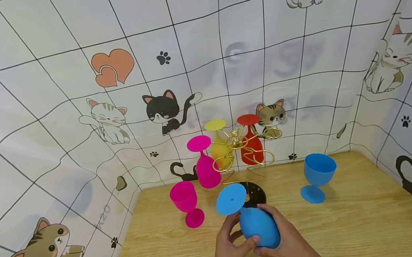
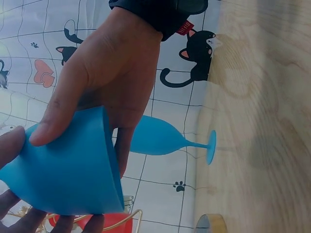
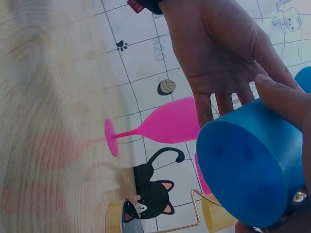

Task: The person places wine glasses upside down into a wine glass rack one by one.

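Left hand [image 1: 232, 242], right hand [image 1: 290, 240] curled round blue goblet [image 1: 258, 224] at bowl [image 1: 267, 231]; foot [image 1: 231, 199] juts beyond.

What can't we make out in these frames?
Held blue goblet: stem and foot cut off by the left wrist view's left edge.
Black disc: head view, partly covered by that goblet.
Right hand: head view, some fingers hidden behind the goblet's bowl.
Red goblet: left wrist view, cut by the bottom edge.
Faint wall marks: head view, too blurred to read.
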`<action>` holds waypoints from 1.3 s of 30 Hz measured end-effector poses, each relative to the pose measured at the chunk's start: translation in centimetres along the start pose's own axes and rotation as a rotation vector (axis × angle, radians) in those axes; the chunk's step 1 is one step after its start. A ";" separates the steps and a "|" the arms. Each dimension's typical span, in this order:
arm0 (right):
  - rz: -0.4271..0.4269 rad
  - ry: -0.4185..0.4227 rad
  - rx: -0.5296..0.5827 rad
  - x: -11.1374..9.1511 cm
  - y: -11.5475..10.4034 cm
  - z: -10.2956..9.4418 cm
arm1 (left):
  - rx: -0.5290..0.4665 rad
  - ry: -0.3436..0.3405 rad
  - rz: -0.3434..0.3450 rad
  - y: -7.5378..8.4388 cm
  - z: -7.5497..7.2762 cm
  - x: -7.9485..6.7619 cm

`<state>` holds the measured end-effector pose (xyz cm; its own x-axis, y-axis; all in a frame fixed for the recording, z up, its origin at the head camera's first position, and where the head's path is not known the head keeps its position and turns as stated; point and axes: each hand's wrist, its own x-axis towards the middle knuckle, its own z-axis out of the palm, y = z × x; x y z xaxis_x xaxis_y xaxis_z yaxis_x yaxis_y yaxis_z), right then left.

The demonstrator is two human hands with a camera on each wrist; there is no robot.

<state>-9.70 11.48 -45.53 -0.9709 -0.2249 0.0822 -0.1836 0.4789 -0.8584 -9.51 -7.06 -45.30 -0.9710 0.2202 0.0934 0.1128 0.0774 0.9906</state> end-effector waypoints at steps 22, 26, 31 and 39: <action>-0.039 -0.018 0.122 0.1 0.6 0.2 | 0.266 -0.009 0.096 1.0 0.8 -0.1; -0.033 -0.011 0.127 0.1 0.5 0.3 | 0.268 0.002 0.088 0.9 0.9 -0.1; -0.034 0.015 0.103 0.1 0.6 0.3 | 0.276 0.000 0.114 0.9 1.1 -0.1; -0.009 0.049 0.087 0.0 0.4 -0.1 | 0.268 -0.050 0.137 0.9 0.9 -0.1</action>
<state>-9.74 11.76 -45.85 -0.9760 -0.1859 0.1135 -0.1808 0.4008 -0.8981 -9.10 -6.15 -44.53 -0.9320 0.2930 0.2132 0.3004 0.2957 0.9068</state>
